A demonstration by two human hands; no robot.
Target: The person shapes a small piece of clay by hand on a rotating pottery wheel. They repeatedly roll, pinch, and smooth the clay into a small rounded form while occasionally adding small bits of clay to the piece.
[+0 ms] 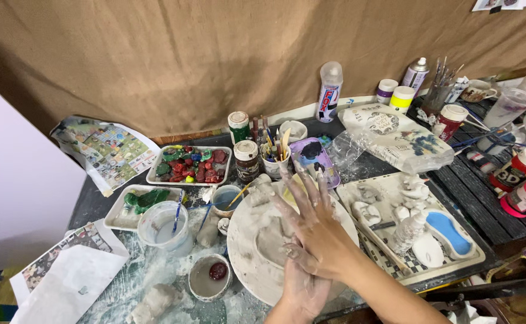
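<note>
The right hand point(314, 225) lies flat over the left hand point(302, 288), its fingers spread and straight toward 12 o'clock, gripping nothing. Both are coated with grey clay. The left hand is mostly covered by the right one; its fingers cannot be seen clearly, so I cannot tell if they are bent or loose.

Under the hands is a round white plate point(245, 240) with a flat clay piece point(272, 240) on it. The hands hide the right part of this clay, and whether they touch it is unclear.

At 9 o'clock from the hands stands a small bowl point(210, 277) with a dark red lump. At 3 o'clock a tray point(389, 192) holds pale clay shapes, hard to make out. At 11 o'clock a cup of brushes point(275, 159) stands.
</note>
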